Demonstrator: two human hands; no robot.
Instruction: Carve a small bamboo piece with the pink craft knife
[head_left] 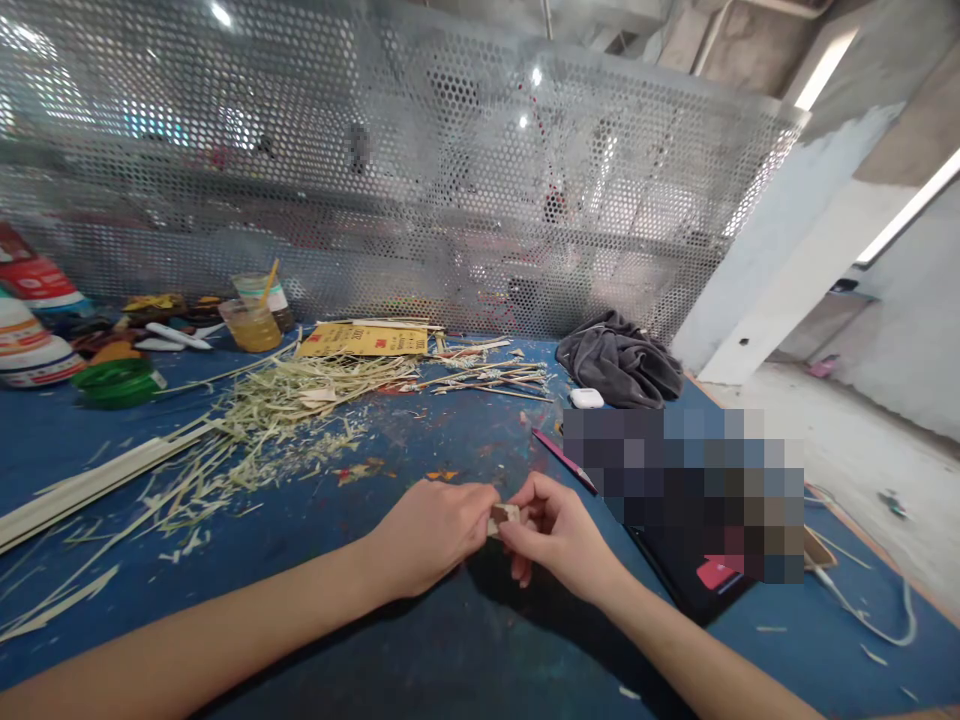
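Wooden piece [504,518], one, between left hand [431,535] and right hand [559,535].

The scene is bright, lit evenly from above. Two long strip lights [825,65] at the far right are burnt out to pure white. Small lamps make glaring spots through the perforated screen [420,200] at the far left. The left hand [431,535] and right hand [559,535] throw a soft dark shadow on the blue table [450,650] at their near side. Both hands and the small pale piece [504,517] pinched between them are sharp. Straight lines bend strongly toward the edges, and a pixelated block [682,490] covers part of the right side.
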